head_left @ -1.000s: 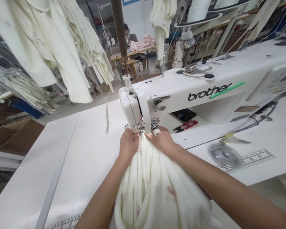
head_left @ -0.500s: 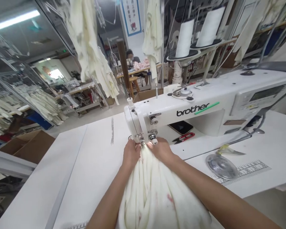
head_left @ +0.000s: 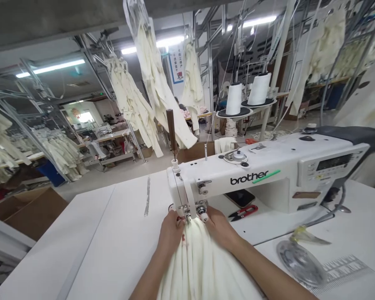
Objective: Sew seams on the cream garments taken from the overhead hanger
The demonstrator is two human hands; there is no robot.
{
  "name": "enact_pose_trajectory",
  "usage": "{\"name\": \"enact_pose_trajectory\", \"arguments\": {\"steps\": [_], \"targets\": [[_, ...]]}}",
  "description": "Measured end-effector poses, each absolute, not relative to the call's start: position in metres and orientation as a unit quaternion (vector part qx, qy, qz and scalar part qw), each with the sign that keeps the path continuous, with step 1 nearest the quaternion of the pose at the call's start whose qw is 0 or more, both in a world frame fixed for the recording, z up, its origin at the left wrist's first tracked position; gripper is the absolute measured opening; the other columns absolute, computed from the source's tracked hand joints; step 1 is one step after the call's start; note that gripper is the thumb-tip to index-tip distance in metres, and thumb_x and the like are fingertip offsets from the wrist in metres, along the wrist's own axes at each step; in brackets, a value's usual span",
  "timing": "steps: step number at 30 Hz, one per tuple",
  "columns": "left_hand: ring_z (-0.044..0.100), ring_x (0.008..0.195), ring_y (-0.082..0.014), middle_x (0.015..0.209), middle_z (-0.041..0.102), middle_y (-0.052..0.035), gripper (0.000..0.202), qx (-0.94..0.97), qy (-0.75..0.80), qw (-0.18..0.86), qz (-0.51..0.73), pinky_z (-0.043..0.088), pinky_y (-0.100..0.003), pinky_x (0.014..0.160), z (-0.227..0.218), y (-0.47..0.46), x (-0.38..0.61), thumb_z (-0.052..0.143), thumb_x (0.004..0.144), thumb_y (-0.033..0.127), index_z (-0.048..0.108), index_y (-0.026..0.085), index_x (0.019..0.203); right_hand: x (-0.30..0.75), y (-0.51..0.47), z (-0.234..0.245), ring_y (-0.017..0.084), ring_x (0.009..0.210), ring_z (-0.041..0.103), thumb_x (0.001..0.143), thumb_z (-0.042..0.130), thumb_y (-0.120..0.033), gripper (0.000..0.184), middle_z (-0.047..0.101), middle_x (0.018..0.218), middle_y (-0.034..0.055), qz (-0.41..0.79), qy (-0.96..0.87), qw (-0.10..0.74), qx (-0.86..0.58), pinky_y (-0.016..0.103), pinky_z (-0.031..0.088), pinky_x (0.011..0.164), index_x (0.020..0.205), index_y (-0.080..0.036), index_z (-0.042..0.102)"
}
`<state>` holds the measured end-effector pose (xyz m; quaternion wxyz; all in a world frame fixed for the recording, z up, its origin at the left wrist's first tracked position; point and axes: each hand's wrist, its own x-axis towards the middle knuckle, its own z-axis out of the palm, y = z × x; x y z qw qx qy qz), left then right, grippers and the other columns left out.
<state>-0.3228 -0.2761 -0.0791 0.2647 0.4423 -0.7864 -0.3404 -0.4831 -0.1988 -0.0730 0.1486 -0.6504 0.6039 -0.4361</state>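
Note:
A bunched cream fabric (head_left: 200,266) with faint red marks lies gathered in folds on the white table (head_left: 112,241), its far end under the needle of the white sewing machine (head_left: 253,179). My left hand (head_left: 171,231) pinches the fabric's left side just below the presser foot. My right hand (head_left: 219,229) grips the fabric's right side, close to the machine head. Both hands are closed on the cloth, a few centimetres apart.
Red thread snips (head_left: 243,212) and a dark phone (head_left: 240,197) lie under the machine arm. A clear round plastic piece (head_left: 300,262) sits at the right. Two thread cones (head_left: 246,89) stand behind. Cream garments (head_left: 153,91) hang overhead. A cardboard box (head_left: 31,208) stands left.
The camera has tilted upward, so the machine and hands sit lower in view. Both hands stay on the fabric at the needle.

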Motion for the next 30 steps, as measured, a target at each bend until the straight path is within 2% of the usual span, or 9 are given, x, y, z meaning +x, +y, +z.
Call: {"name": "enact_pose_trajectory", "arguments": {"steps": [4,9,11,13,16,19,24,27,30], "targets": [[0.059,0.078,-0.0177,0.080,0.062,-0.0046,0.010,0.437,-0.787,0.262,-0.348,0.044,-0.027,0.070,-0.075,-0.275,-0.322,0.045,0.075,0.017,0.053,0.016,0.081,-0.482,-0.198,-0.072,0.023,0.080,0.055,0.094,0.020,-0.039,0.041,0.059,0.084,0.0082,-0.438,0.615,0.156,-0.637,0.032,0.042,0.073,0.092,-0.017,0.054],[0.060,0.063,-0.0159,0.085,0.062,-0.0056,0.011,0.428,-0.786,0.250,-0.368,0.044,-0.026,0.056,-0.074,-0.271,-0.322,0.040,0.078,0.021,0.050,0.017,0.082,-0.482,-0.196,-0.070,0.020,0.079,0.055,0.094,0.022,-0.037,0.038,0.060,0.085,0.0069,-0.439,0.613,0.159,-0.638,0.030,0.041,0.072,0.088,-0.017,0.053],[0.061,0.070,-0.0177,0.083,0.063,-0.0052,0.010,0.431,-0.791,0.249,-0.356,0.044,-0.027,0.062,-0.077,-0.273,-0.322,0.041,0.077,0.021,0.050,0.017,0.080,-0.481,-0.193,-0.071,0.019,0.075,0.056,0.092,0.030,-0.038,0.032,0.061,0.082,0.0048,-0.429,0.614,0.165,-0.642,0.027,0.042,0.067,0.086,-0.018,0.054],[0.061,0.079,-0.0191,0.081,0.063,-0.0045,0.009,0.438,-0.797,0.247,-0.335,0.043,-0.028,0.070,-0.080,-0.275,-0.322,0.043,0.076,0.019,0.051,0.017,0.078,-0.479,-0.191,-0.072,0.018,0.067,0.055,0.085,0.046,-0.039,0.022,0.060,0.075,0.0021,-0.411,0.631,0.168,-0.636,0.024,0.041,0.059,0.085,-0.018,0.055],[0.060,0.080,-0.0189,0.080,0.063,-0.0039,0.011,0.433,-0.807,0.242,-0.322,0.042,-0.027,0.071,-0.081,-0.279,-0.322,0.042,0.074,0.016,0.052,0.017,0.079,-0.475,-0.192,-0.073,0.017,0.067,0.055,0.071,0.060,-0.028,0.015,0.060,0.074,-0.0003,-0.388,0.659,0.156,-0.625,0.022,0.039,0.060,0.082,-0.019,0.056],[0.058,0.078,-0.0179,0.078,0.061,-0.0027,0.017,0.418,-0.814,0.238,-0.325,0.041,-0.026,0.071,-0.074,-0.280,-0.326,0.043,0.071,0.012,0.053,0.017,0.084,-0.474,-0.198,-0.069,0.017,0.073,0.056,0.067,0.055,-0.014,0.009,0.061,0.076,0.0005,-0.376,0.671,0.146,-0.623,0.022,0.038,0.065,0.075,-0.018,0.057],[0.055,0.074,-0.0166,0.075,0.061,-0.0021,0.013,0.384,-0.821,0.192,-0.376,0.040,-0.025,0.067,-0.046,-0.254,-0.310,0.051,0.071,0.020,0.059,0.014,0.079,-0.468,-0.184,-0.054,0.017,0.065,0.054,0.063,0.050,-0.009,0.010,0.058,0.062,0.0010,-0.335,0.665,0.183,-0.641,0.023,0.034,0.058,0.061,-0.016,0.056],[0.052,0.068,-0.0123,0.069,0.060,0.0014,0.015,0.356,-0.809,0.178,-0.434,0.039,-0.020,0.062,-0.028,-0.215,-0.272,0.059,0.069,0.027,0.065,0.015,0.074,-0.446,-0.156,-0.040,0.016,0.062,0.052,0.069,0.046,-0.015,0.011,0.056,0.061,0.0004,-0.322,0.601,0.229,-0.694,0.023,0.032,0.053,0.065,-0.018,0.056],[0.038,0.053,-0.0065,0.056,0.046,0.0042,0.025,0.375,-0.751,0.192,-0.507,0.028,-0.018,0.049,-0.018,-0.164,-0.220,0.057,0.073,0.037,0.064,0.014,0.070,-0.409,-0.130,-0.025,0.018,0.062,0.051,0.076,0.048,-0.031,0.014,0.055,0.066,0.0014,-0.343,0.488,0.309,-0.741,0.025,0.037,0.054,0.069,-0.021,0.056]]}}
